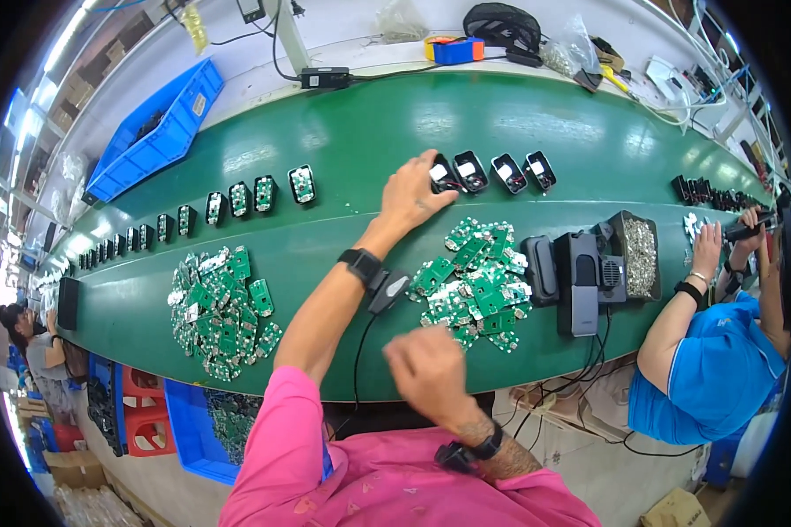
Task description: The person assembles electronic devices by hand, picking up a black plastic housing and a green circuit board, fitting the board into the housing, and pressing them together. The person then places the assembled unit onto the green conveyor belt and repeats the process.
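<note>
Case, likely light and stiff, suits side-wall holding: your left hand pinches it at one o'clock, right hand's grip unclear.

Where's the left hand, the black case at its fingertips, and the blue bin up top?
left hand [409,193]: head view, back of the hand
black case [449,173]: head view, its dark inside
blue bin [179,130]: head view, long side wall

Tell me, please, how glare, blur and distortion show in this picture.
In the head view, pale glare patches lie on the green work surface, whose long edges bow; also in the head view, the right hand looks smeared, probably by motion, the left hand crisper, and the corners are black.
</note>
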